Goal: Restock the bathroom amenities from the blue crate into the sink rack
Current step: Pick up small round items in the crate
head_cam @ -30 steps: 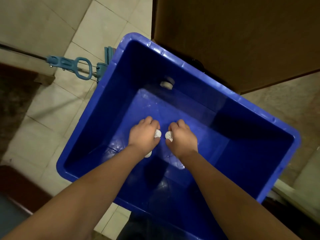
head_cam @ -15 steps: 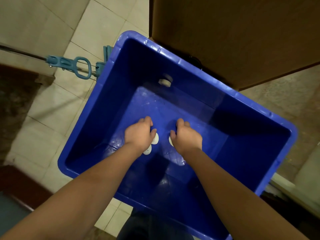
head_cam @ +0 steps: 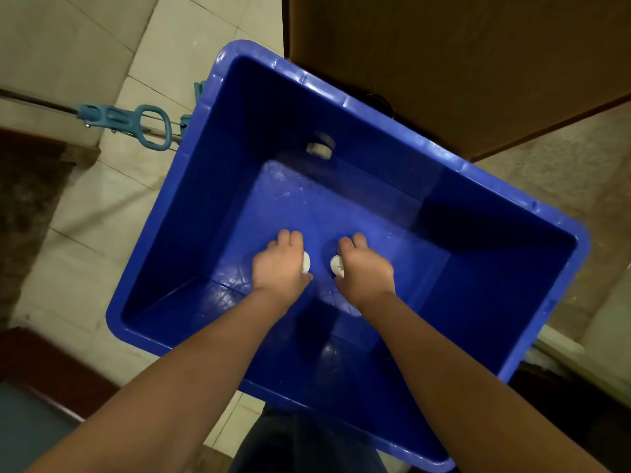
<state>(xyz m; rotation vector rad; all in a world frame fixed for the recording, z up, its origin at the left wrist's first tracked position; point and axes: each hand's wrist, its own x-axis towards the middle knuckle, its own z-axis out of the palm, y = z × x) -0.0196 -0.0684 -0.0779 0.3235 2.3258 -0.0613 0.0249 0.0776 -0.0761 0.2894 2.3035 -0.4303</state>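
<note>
White round pc [head_cam: 306, 262] clamped in left hand [head_cam: 280, 268] | 2nd white pc [head_cam: 337, 266] clamped in right hand [head_cam: 367, 273] | both low in blue crate [head_cam: 191, 213], mid-floor | prob light, hard, slick; best pinched by rims

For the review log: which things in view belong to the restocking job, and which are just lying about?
Job:
blue crate
left hand gripping left white piece
right hand gripping right white piece
(sink rack not in view)

Lying about:
blue mop clamp on the tiles
brown cabinet
</note>
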